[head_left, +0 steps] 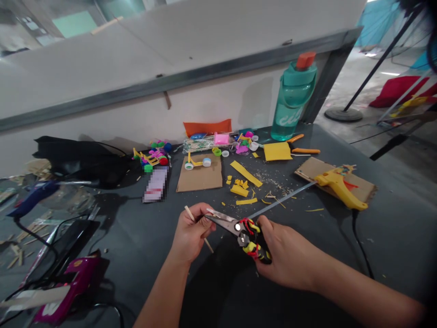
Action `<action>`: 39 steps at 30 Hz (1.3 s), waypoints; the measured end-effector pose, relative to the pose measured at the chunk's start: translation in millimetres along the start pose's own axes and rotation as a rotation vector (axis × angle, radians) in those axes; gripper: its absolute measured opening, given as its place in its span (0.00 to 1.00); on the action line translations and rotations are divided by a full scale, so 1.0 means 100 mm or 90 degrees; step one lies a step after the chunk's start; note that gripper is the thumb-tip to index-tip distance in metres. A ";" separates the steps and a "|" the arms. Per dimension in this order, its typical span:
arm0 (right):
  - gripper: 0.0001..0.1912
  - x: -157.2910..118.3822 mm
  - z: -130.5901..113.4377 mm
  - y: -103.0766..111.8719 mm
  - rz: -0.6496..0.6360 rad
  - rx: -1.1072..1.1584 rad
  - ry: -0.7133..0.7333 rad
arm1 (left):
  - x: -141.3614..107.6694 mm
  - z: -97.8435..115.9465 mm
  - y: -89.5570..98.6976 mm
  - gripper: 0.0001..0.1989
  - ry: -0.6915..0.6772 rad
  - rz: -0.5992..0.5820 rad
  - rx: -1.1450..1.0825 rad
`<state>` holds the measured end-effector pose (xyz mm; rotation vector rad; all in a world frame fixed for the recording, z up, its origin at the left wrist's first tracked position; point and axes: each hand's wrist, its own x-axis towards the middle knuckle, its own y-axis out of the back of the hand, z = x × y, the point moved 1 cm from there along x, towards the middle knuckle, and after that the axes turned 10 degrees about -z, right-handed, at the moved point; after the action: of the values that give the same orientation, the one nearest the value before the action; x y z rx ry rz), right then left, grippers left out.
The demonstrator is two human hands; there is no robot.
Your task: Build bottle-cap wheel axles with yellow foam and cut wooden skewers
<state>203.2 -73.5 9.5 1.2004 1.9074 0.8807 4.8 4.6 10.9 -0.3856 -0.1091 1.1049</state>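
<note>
Near the front middle of the dark table, my left hand (193,230) pinches a thin wooden stick (208,246) that slants down to the right. Black, red and yellow handles fill my right hand (287,250), which is closed around a pair of scissors (227,223). The blades reach to the left fingertips, slightly parted; whether they touch the stick I cannot tell. Beyond the hands lie cut yellow strips (246,173) and small yellow scraps (240,189). A yellow piece with bottle-cap wheels (196,161) rests on a cardboard square (200,180).
A yellow glue gun (341,187) lies on cardboard at right, its cord trailing forward. A teal bottle (294,100) stands at the back by orange-handled scissors (305,150). At left are a blue glue gun (34,198), a magenta tool (68,287) and a black bag (82,159).
</note>
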 end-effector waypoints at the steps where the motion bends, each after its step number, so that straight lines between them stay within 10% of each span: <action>1: 0.12 -0.01 0.00 0.00 -0.008 0.001 -0.002 | 0.00 0.00 0.00 0.11 -0.001 0.002 0.001; 39: 0.14 0.00 -0.06 -0.04 0.025 0.032 -0.008 | 0.01 -0.02 -0.10 0.15 -0.029 0.057 -0.018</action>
<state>196.5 -75.8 9.1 1.2740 1.9129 0.8480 14.3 0.7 12.5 -0.3930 -0.1488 1.2015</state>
